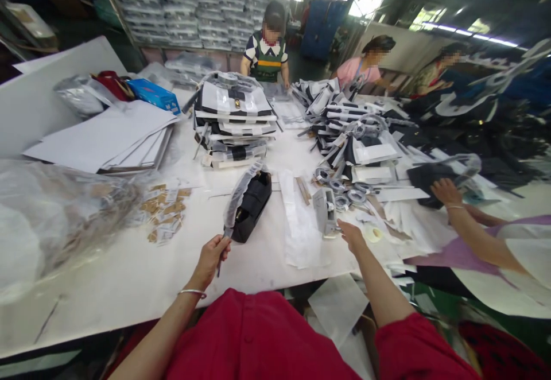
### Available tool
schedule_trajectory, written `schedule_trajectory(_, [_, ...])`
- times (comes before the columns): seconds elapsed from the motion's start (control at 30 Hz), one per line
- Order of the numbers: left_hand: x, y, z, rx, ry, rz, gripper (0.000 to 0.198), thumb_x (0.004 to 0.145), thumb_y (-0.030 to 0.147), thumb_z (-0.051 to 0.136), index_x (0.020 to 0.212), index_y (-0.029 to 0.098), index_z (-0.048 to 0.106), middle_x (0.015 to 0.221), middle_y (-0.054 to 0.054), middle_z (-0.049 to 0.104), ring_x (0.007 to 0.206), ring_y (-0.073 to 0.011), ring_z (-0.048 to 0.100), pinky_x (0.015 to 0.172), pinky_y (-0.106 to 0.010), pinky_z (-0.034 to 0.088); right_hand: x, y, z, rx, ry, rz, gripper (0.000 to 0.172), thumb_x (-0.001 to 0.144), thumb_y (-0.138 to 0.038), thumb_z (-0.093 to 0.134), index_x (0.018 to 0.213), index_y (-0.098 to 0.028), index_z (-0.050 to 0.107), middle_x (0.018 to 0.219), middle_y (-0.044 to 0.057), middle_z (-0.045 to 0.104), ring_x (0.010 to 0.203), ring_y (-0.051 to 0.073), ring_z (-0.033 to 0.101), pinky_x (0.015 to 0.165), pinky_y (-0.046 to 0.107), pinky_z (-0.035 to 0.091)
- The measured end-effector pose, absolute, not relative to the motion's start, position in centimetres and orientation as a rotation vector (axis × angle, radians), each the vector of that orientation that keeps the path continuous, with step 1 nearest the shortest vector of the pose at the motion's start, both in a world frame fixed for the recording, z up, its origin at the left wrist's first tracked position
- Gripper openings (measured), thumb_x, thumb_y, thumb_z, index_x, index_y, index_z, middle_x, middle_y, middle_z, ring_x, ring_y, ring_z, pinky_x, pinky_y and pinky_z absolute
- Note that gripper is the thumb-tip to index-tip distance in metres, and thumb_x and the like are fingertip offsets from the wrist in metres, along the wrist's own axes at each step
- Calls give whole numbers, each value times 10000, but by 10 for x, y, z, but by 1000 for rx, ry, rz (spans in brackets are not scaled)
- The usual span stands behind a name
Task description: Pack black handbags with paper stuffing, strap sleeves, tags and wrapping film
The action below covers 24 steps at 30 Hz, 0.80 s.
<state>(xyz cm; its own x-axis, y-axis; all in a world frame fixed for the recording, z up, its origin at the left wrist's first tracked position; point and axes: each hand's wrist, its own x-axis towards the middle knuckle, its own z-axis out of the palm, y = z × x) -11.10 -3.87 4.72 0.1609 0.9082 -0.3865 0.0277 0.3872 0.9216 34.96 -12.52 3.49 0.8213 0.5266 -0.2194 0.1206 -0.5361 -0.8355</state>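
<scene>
A small black handbag [253, 205] lies on the white table in front of me, its handle wrapped in clear plastic and paper. My left hand [213, 256] is closed around the wrapped strap end at the bag's near side. To the right stands a grey tape dispenser [325, 213]. At its near right edge, the fingertips of my right hand [352, 237] are pinched together; whatever lies between them is too small to make out. White sheets of thin paper [297, 225] lie between the bag and the dispenser.
Wrapped bags [235, 116] are stacked behind, with more bags [365, 139] at right. Brown tags [166, 210], a plastic sack [60, 219] and white boards [103, 133] lie left. A co-worker's hand [447, 192] touches a black bag at right. Coiled straps [342, 202] sit beyond the dispenser.
</scene>
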Motion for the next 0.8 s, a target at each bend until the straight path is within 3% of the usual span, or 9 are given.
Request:
schedule_trajectory(0.27, [-98,-51,44,950,1293,845,441,678,578,708,724,155,592,593,42,562,458,-65,437,467,-194,336,361,-111,13,-2043,-331,763,314,449,-447,734,604,-190,642,623,57,667,643,225,602,594,352,448])
schedule_trajectory(0.57, [-93,-51,45,967,1329,875,477,662,615,698,725,157,583,597,34,561,469,-77,440,475,-209,351,347,-153,22,-1948,-456,582,352,554,-498,712,726,-193,678,710,26,697,746,201,605,742,326,469])
schedule_trajectory(0.8, [-96,-47,40,959,1309,848,468,641,598,711,720,161,563,609,39,557,472,-71,436,479,-208,334,335,-169,-2,-1858,-182,866,334,454,-416,793,614,-186,612,512,-11,616,490,136,553,553,304,529])
